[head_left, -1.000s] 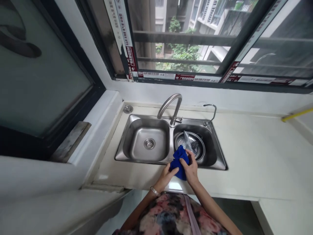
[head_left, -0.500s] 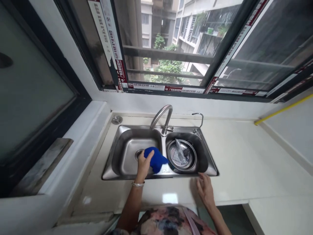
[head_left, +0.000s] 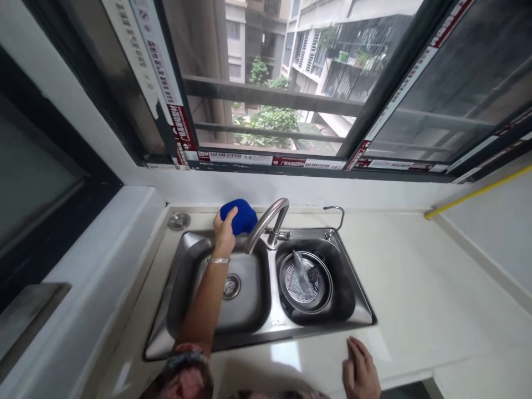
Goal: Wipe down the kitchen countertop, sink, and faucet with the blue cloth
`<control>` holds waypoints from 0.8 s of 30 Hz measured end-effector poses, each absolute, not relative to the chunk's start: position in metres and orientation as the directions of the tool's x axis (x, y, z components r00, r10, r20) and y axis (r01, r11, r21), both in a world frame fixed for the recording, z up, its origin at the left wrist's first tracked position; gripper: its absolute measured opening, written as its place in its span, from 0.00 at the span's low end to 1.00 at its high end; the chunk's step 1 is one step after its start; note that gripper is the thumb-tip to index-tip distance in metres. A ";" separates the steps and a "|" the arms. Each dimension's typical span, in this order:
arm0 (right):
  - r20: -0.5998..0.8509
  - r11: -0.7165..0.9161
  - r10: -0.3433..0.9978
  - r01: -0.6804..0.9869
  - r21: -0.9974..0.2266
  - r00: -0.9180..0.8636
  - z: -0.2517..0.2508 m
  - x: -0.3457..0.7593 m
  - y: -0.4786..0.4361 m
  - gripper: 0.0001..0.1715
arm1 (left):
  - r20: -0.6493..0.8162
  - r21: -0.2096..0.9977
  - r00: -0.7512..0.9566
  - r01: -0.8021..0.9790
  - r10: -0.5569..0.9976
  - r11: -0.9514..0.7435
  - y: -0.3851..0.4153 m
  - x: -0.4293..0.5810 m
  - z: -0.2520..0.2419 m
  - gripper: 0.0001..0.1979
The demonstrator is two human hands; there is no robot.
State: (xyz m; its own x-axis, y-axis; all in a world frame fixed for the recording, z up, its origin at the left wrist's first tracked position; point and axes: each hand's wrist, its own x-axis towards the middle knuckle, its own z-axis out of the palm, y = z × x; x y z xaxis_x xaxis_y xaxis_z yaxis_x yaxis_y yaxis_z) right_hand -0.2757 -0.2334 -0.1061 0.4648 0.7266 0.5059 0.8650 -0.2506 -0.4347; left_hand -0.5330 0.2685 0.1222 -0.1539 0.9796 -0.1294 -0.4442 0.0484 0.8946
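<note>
Gripping a blue cloth (head_left: 241, 218) at its left side with the left hand (head_left: 225, 230), clamped between the thumb on the near face and mostly hidden fingers. Bunched and rounded, spreading right from the grip over the back edge of the sink (head_left: 274, 310); unable to tell if touching the counter (head_left: 415, 282) there. Likely light, soft and limp, with nothing to break; impossible to tell if wet, so perhaps heavier and slicker than by look. Best taken by a thick gathered fold, or laid flat under spread fingers, rather than pinched at a thin corner. Just right of the grip, close by the cloth: see the curved faucet (head_left: 277, 213). To the left, behind the sink: note a round steel disc (head_left: 179, 221). Nearer the body, partly under the left forearm: find the drain (head_left: 231, 286). Farther right, in the right basin: see a round steel pan (head_left: 330, 282) with a clear plastic bag (head_left: 301, 281) inside. Farthest from the grip, by the counter's front: find the right hand (head_left: 361, 370), with fingers curled together and palm hidden; unable to tell if holding anything.
</note>
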 end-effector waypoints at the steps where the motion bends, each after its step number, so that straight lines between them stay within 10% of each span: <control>1: 0.499 -0.252 0.731 0.864 -0.436 0.465 -0.107 -0.275 -0.235 0.25 | -0.101 0.921 -0.122 -0.386 0.987 0.046 0.283 -0.527 0.120 0.26; 11: 0.391 -0.390 0.732 0.814 -0.431 0.557 -0.097 -0.289 -0.243 0.25 | 0.168 0.893 -0.085 0.434 0.982 -0.115 0.331 -0.525 0.048 0.23; 24: 0.328 -0.426 0.762 0.813 -0.396 0.559 -0.085 -0.292 -0.247 0.25 | 0.138 0.895 0.190 0.396 0.972 -0.205 0.325 -0.473 0.007 0.17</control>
State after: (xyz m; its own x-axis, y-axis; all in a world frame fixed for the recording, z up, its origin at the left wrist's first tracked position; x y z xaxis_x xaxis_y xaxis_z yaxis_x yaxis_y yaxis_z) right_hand -0.2921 -0.2465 -0.0854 0.5588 0.7616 0.3283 0.8134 -0.4260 -0.3961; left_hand -0.4731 0.3248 0.0067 0.1899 0.9720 0.1384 0.3957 -0.2048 0.8953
